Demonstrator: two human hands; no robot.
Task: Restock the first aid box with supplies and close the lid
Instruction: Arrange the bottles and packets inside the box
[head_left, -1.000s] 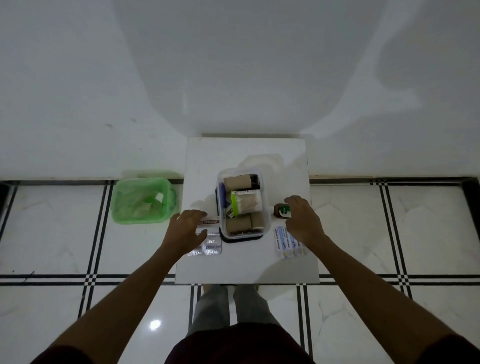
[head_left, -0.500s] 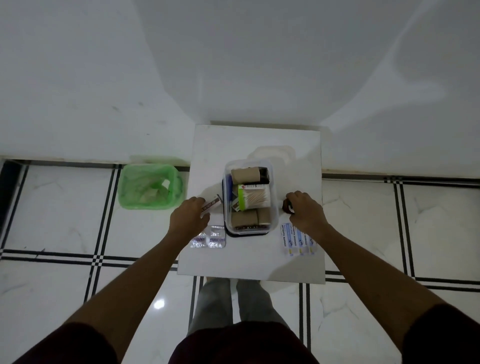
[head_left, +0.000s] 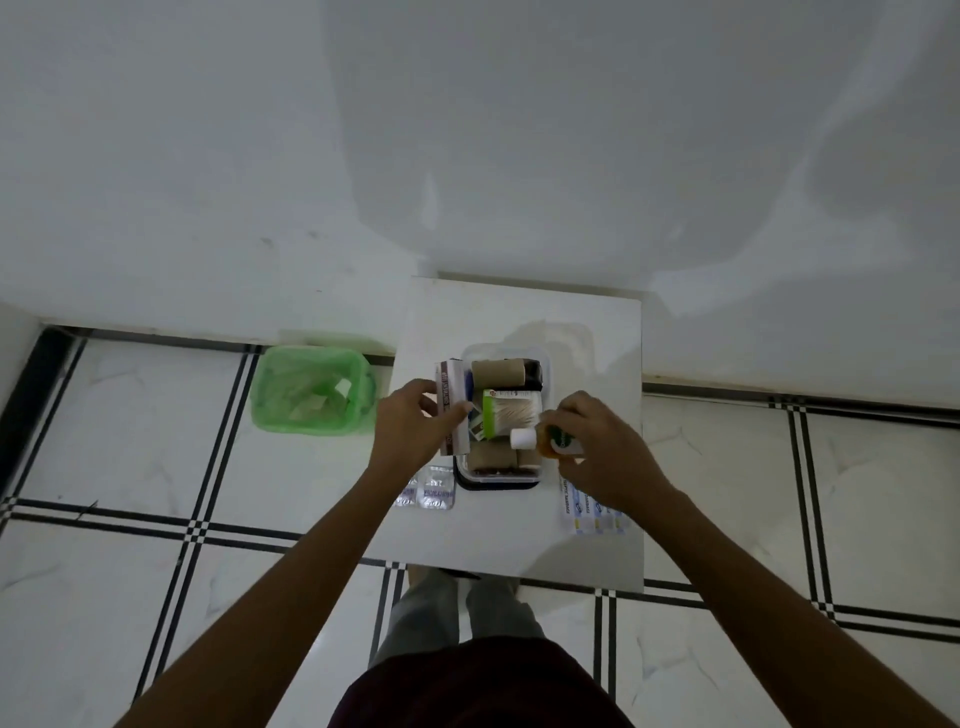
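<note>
The clear first aid box (head_left: 543, 364) stands open on the small white table (head_left: 587, 322), holding tan bandage rolls (head_left: 497, 372) and a green-edged pack of cotton swabs (head_left: 511, 413). My left hand (head_left: 415, 428) grips a long brown-and-white carton (head_left: 451, 400), held upright at the box's left rim. My right hand (head_left: 605, 449) holds a small amber bottle (head_left: 550, 439) with a white cap and green label, tipped on its side over the box's right edge. The lid is not distinguishable.
Silver pill blister packs (head_left: 431, 491) lie on the table left of the box's near end. A strip of plasters (head_left: 592, 514) lies to its right, partly under my wrist. A green-lined waste bin (head_left: 311, 389) stands on the tiled floor left of the table.
Both hands lifted their items off the table. The left raised the carton to the box's left rim. The right brought the bottle over the box's right edge.
</note>
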